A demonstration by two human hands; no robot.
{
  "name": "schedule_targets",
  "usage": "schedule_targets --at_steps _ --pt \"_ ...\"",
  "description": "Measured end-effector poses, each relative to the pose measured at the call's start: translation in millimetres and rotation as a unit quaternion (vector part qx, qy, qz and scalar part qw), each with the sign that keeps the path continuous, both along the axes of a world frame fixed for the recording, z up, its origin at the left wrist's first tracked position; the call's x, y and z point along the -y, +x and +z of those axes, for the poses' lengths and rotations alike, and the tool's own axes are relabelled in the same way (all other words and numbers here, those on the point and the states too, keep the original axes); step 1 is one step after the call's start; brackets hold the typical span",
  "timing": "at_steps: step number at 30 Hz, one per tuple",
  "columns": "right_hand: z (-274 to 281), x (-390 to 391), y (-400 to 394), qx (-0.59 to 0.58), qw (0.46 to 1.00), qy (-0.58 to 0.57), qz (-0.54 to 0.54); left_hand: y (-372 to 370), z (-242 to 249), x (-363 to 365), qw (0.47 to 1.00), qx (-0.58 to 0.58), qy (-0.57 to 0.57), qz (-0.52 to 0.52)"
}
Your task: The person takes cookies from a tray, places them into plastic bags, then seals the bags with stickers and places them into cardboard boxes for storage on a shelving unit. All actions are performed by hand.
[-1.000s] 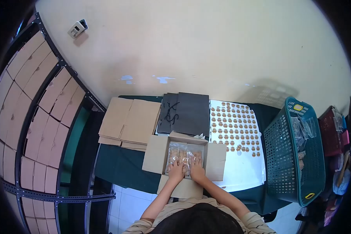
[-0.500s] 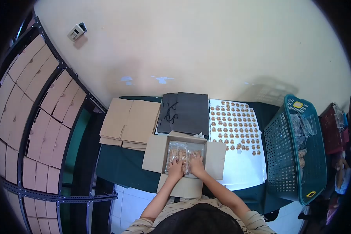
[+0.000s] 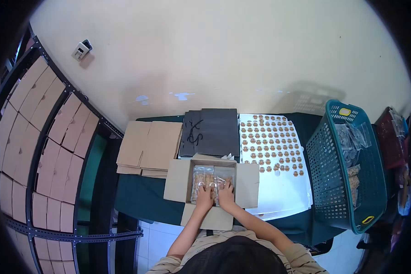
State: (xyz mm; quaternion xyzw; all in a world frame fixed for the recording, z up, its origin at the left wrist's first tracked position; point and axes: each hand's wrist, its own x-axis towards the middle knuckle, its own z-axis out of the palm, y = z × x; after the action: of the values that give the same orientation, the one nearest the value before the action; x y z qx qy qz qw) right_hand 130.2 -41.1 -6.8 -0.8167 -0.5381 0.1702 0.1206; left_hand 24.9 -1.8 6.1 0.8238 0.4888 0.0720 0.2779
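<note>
An open cardboard box [image 3: 176,180] sits at the table's front edge, its flaps folded outward. Clear plastic packets of brown pieces [image 3: 200,176] lie side by side inside, with round light labels showing on some. My left hand [image 3: 205,197] reaches in and rests with stretched fingers on the left and middle packets. On the right-hand packet lies my right hand [image 3: 225,195], fingers spread and touching the plastic. Its palm hides the lower part of that packet.
Flat cardboard pieces [image 3: 157,141] and black sheets with ribbons [image 3: 219,132] are stacked behind the box. Right of it lies a white sheet [image 3: 278,196] with rows of round brown stickers. A green basket [image 3: 326,169] holds plastic packets. Shelves of boxes [image 3: 55,164] stand left.
My right hand has shifted slightly down over its packet, with its fingers still spread. My left hand stays on the packets. The whole view has shifted a little.
</note>
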Motion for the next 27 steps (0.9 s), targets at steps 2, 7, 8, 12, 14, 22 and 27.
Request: schedule_targets --at_steps 2,7,8,12,14,22,27 --pt "-5.0 2.4 3.7 -0.03 0.999 0.0 0.013 2.6 2.5 1.0 1.0 -0.009 -0.016 0.012" --pt "15.8 18.3 20.8 -0.032 0.988 -0.014 0.149 15.0 -9.6 4.9 1.0 0.008 0.026 -0.001" --pt "16.9 20.1 24.2 -0.136 0.98 0.011 0.143 17.8 -14.4 5.7 0.999 0.01 -0.01 0.03" --pt "55.8 49.8 66.5 -0.285 0.937 0.084 0.186 35.3 2.8 12.7 0.994 -0.053 -0.001 0.097" --pt "110.1 74.9 95.7 -0.437 0.886 0.069 0.136 39.9 0.9 12.8 0.992 -0.069 0.002 0.101" --pt "186.1 188.7 205.3 -0.396 0.903 0.141 -0.083 42.0 5.8 24.8 0.986 -0.055 0.078 0.136" --pt "232.7 236.0 223.1 -0.384 0.886 0.233 -0.113 34.6 -25.1 5.1 0.989 -0.024 0.002 0.149"
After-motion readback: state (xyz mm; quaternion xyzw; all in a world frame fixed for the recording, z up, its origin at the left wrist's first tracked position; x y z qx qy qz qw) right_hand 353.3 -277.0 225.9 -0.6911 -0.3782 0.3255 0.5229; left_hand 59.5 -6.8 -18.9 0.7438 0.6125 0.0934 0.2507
